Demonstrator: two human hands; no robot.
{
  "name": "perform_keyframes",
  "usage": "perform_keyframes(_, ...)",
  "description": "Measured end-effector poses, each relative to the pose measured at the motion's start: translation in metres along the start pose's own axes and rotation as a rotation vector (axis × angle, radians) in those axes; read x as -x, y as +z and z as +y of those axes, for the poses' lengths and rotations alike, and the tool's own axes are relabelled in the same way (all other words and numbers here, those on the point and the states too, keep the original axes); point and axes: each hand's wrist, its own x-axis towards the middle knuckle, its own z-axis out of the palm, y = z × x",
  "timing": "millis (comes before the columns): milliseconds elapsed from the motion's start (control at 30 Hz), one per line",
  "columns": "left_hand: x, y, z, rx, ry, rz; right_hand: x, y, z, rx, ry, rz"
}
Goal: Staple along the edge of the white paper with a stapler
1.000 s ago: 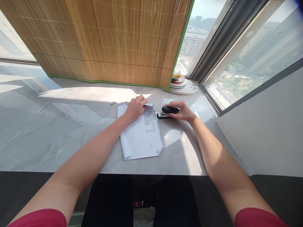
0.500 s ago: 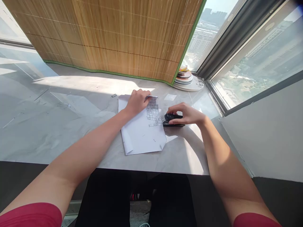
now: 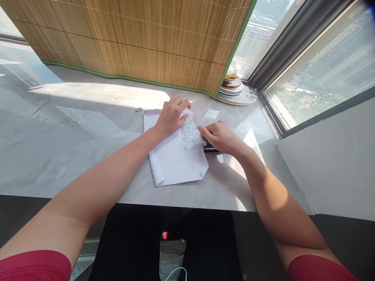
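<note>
A folded white paper packet lies on the marble-look surface, its upper right part covered with rows of metal staples. My left hand rests on the paper's upper part, beside the rows, with thumb and fingers apart. At the paper's right edge sits a black stapler, its jaw over the lower end of the rows. My right hand is curled on top of the stapler and covers most of it. Two loose staples lie lower on the paper.
A short strip of staples lies left of the packet. Beyond my right hand is a small whitish square. Stacked plates stand by the window corner, next to a hanging bamboo blind. Loose bits are scattered at the left.
My right hand has gone from holding the stapler by its sides to bearing down on its top. My left fingers have loosened from the paper's upper edge and spread. The view has shifted slightly.
</note>
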Motion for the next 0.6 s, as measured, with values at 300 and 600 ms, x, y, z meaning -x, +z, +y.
perform_keyframes(300, 0.002, 0.008, -0.003, 0.152, 0.266, -0.268, 0.003, 0.002, 0.000, -0.023, 0.042, -0.013)
perform_keyframes(600, 0.004, 0.011, -0.004, 0.135, 0.245, -0.306, 0.004, 0.003, -0.002, -0.005, 0.022, -0.052)
